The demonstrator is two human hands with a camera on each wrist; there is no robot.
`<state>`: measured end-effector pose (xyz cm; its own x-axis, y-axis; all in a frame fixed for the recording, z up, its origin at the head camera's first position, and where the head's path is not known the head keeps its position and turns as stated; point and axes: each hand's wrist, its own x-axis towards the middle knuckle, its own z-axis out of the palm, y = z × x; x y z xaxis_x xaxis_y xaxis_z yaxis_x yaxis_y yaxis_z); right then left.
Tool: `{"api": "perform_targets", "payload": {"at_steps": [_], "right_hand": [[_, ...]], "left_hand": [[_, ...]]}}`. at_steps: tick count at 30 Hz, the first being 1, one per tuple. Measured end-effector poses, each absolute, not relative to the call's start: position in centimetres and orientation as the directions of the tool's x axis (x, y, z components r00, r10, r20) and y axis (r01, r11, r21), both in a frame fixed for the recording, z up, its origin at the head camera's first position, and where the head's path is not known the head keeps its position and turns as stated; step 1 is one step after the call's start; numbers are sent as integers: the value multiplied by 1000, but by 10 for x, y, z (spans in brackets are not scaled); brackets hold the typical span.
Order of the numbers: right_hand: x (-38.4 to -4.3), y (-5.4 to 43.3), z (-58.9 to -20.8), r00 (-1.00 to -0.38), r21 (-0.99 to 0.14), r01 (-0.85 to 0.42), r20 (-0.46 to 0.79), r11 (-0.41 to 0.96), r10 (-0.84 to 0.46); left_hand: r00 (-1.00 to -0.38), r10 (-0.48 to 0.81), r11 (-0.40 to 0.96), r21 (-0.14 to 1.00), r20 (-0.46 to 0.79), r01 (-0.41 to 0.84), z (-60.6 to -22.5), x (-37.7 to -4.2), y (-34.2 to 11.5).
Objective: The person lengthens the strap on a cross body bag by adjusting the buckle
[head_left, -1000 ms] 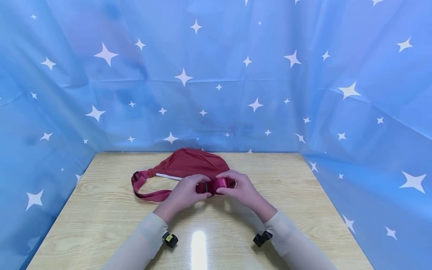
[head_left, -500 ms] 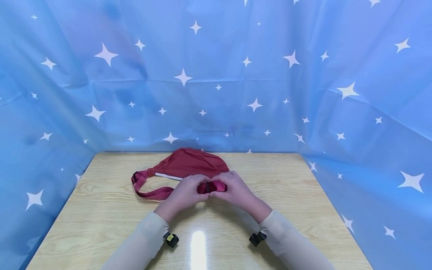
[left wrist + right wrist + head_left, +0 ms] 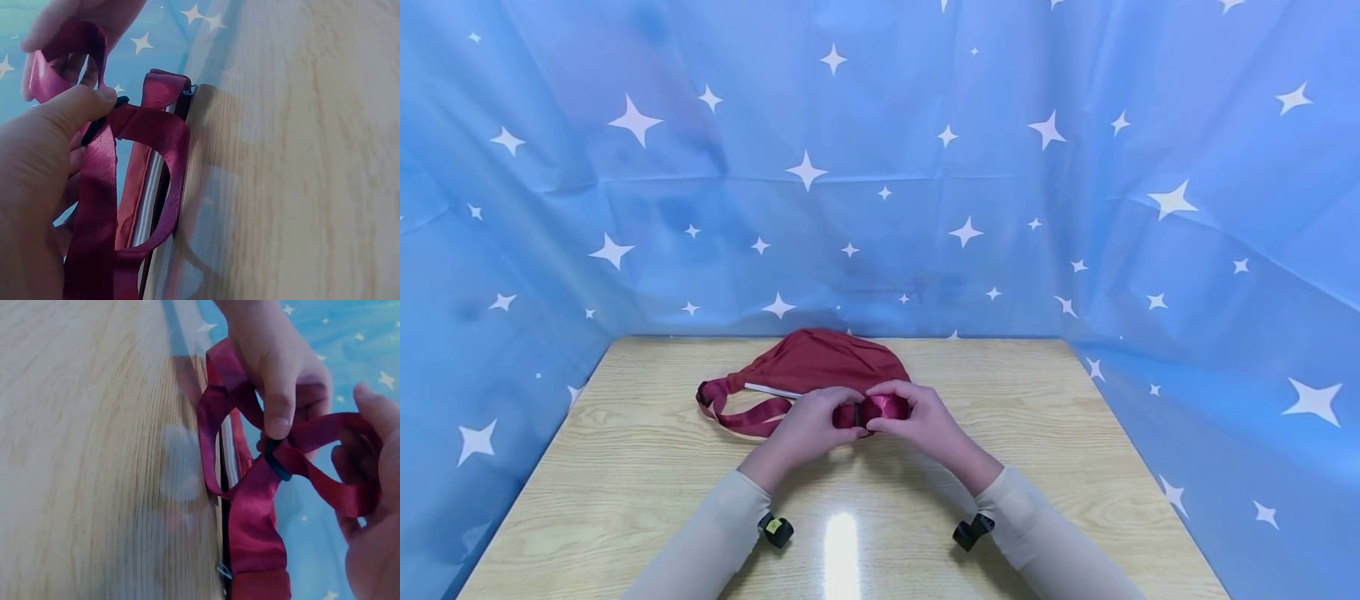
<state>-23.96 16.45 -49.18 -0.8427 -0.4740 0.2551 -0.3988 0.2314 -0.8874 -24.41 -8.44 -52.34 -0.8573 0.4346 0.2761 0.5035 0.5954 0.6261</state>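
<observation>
A dark red waist bag (image 3: 823, 358) with a white zipper lies near the table's back edge. My left hand (image 3: 808, 425) pinches its strap at a black slider buckle (image 3: 277, 461), thumb on top, just in front of the bag. On the right, my right hand (image 3: 931, 421) holds a loop of the same strap (image 3: 350, 495) that sticks out of the buckle, with fingers inside the loop. Between buckle and bag the strap makes another open loop, best seen in both wrist views. The left fingers behind the buckle are partly hidden.
The wooden table (image 3: 1037, 433) carries a second black strap adjuster (image 3: 703, 393) at the bag's left end. A blue star-patterned cloth (image 3: 880, 208) hangs behind and at both sides. Each wrist wears a small black camera (image 3: 777, 530).
My right hand moved left to the left hand at the buckle, then its fingers opened around the strap loop. The strap at left has been drawn in slightly, making its slack loop narrower.
</observation>
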Motion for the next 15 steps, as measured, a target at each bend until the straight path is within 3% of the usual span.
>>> {"api": "perform_targets", "payload": {"at_steps": [9,12,15], "right_hand": [[-245,189,-501,-826,-857,-463,325,226,-461],[-245,195,-511,-801,-761,-548,357,348,-481],[-242,193,-519,-761,-591,-637,380,495,-526]], "left_hand": [[-871,411,475,753,269,457,-529,-248,-90],[-871,412,461,763,269,454,-530,-248,-92],[-871,411,454,769,268,451,-531,-249,-93]]}}
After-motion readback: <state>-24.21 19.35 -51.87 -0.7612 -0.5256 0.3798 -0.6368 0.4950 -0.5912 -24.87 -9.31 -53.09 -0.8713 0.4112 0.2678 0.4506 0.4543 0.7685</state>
